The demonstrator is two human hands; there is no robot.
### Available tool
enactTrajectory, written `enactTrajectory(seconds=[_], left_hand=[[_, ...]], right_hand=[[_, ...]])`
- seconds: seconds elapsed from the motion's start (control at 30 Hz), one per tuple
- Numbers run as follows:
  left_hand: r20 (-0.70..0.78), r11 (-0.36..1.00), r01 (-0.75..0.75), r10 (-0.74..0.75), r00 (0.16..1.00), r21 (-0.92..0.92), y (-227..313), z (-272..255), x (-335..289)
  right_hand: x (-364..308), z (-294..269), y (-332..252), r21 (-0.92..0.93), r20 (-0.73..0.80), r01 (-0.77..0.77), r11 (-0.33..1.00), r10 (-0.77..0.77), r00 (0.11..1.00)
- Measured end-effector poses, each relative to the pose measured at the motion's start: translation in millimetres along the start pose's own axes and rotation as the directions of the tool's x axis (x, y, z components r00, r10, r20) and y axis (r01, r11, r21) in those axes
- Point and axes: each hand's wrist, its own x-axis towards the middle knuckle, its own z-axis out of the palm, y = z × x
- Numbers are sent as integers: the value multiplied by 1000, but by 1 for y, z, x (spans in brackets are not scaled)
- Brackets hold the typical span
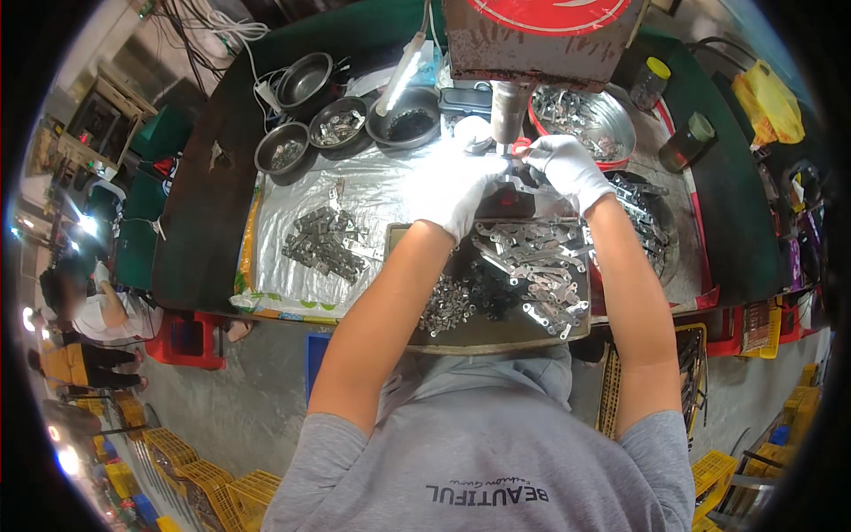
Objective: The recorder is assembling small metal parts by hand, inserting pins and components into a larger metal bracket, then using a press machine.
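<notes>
In the head view, one press ram (510,111) stands above one metal piece (521,184), set between two gloved hands. Glare swallows the left hand (454,191); its grip cannot be told. The right hand (566,168) has curled fingers beside one red part (520,144); whether it holds anything is unclear. Far left: four dark bowls (306,82). Far right: one red basin (612,165), two jars (687,144).

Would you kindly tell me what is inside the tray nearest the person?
The tray holds flat metal links at right, small silver pieces at left and small dark pieces between. The left forearm covers part of its left side; whatever lies beneath these parts is hidden.
</notes>
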Motion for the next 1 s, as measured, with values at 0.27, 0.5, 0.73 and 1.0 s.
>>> enactTrajectory(seconds=[0.27,0.5,0.73,1.0], left_hand=[[13,995,-55,56,998,-89,-1,2,0],[0,939,-44,47,999,-341,12,0,-12],[4,992,42,-42,999,-122,27,-12,3],[-22,975,59,-56,998,216,29,-12,20]], right_hand=[[-1,2,6,51,-17,-23,998,23,1000],[-34,-6,-10,94,275,-157,983,126,953],[-21,-6,-13,15,72,-65,998,64,995],[-16,-8,-1,44,-43,-4,999,6,999]])
